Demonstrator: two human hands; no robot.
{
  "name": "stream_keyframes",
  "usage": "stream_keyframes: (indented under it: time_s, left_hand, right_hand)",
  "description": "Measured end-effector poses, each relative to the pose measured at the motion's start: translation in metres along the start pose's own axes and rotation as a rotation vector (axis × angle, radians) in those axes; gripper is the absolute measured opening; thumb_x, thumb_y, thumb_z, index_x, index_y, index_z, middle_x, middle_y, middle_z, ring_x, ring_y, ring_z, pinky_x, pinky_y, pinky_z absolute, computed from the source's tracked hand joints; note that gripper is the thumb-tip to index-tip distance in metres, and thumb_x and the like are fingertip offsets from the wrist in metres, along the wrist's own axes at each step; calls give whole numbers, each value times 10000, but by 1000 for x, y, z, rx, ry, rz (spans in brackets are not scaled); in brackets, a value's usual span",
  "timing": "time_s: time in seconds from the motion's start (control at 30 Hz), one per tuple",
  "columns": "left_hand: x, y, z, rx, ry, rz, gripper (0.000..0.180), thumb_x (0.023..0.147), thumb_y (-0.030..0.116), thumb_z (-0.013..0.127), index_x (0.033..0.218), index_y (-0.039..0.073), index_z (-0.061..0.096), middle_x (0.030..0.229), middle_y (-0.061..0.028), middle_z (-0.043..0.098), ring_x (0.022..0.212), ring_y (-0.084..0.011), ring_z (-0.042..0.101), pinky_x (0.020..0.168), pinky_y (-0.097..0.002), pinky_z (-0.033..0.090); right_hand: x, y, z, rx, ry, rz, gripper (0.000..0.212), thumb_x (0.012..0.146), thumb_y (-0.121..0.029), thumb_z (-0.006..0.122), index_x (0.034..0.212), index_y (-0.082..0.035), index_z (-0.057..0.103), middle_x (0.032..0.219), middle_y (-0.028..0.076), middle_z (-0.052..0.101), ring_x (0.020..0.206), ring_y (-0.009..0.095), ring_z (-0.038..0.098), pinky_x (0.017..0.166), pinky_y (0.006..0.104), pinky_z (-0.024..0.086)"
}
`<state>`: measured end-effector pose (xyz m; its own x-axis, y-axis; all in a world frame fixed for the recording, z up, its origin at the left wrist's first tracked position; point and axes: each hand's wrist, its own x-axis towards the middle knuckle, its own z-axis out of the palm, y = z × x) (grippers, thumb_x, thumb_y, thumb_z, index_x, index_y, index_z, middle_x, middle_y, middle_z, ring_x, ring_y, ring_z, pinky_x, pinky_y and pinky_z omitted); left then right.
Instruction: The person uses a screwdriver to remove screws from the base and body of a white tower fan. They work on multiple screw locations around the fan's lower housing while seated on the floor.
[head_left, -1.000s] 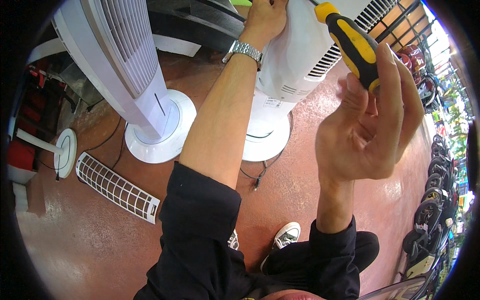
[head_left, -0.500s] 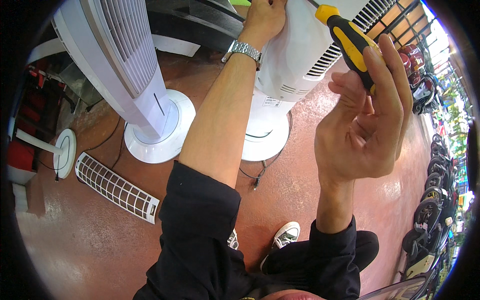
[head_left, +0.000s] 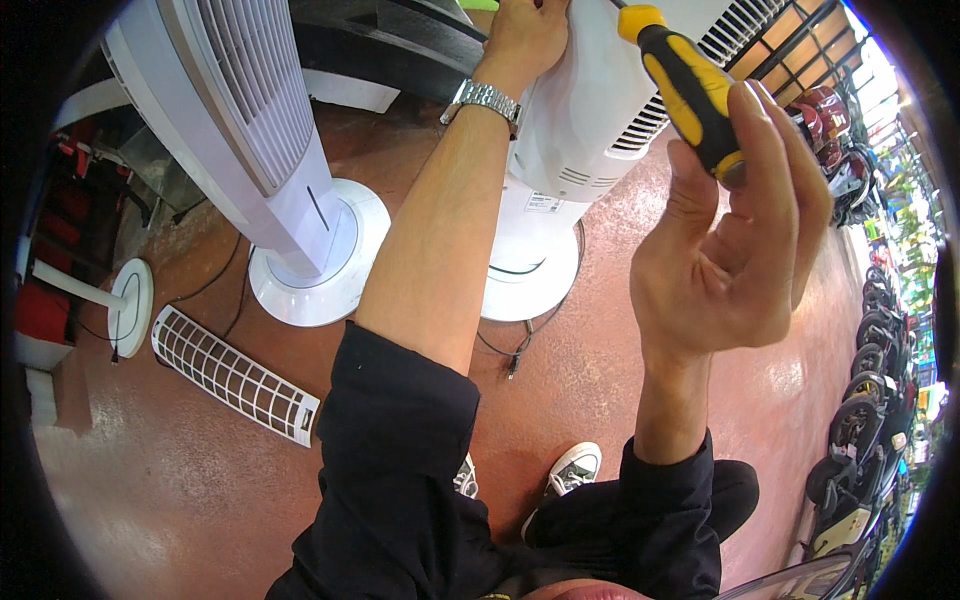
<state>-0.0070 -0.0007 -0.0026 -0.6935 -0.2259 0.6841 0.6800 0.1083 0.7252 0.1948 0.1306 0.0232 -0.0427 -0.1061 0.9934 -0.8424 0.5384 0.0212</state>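
A screwdriver point(head_left: 690, 95) with a fat black-and-yellow handle slants up to the left. The butt of that handle lies between the thumb and fingers of my right hand point(head_left: 735, 235), in a loose grip. Its thin shaft runs out through the top edge, so the tip is hidden. My left hand point(head_left: 525, 45), above a metal-band watch, is up against a white tower-shaped appliance point(head_left: 565, 130) with side vents; the top edge cuts off most of its fingers. This appliance stands on a round white base point(head_left: 530, 290).
To the left stands a second white tower appliance point(head_left: 250, 120) on a round base. A white grid panel point(head_left: 235, 375) lies on the reddish floor. A plug and cord point(head_left: 515, 360) lie near my shoes point(head_left: 575, 468). Parked motorcycles point(head_left: 855, 430) line the right side.
The screwdriver's handle has shifted slightly left and turned in my right hand, whose fingers and thumb have rolled around its butt. My left hand has barely moved.
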Motion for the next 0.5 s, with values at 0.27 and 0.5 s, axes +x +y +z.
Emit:
stream_keyframes:
  time_s: [0.27, 0.5]
  left_hand:
    - [0, 0, 2, -14, 3, -21, 506, 1034, 374, 457, 1375, 3, 504, 1156, -213, 679, 1086, -266, 639, 945, -339, 472]
    - [0, 2, 2, -24, -1, -31, 497, 1037, 364, 455, 1380, 8, 501, 1155, -214, 677, 1082, -265, 639, 942, -337, 474]
  right_hand:
    - [0, -6, 9, -24, 20, 15, 345, 881, 12, 691, 1214, 60, 613, 1218, 211, 585, 1033, 256, 680, 807, 301, 631]
    - [-1, 4, 14, -85, 82, -28, 330, 900, 19, 656, 1221, 48, 585, 1190, 197, 595, 1104, 297, 647, 906, 360, 605]
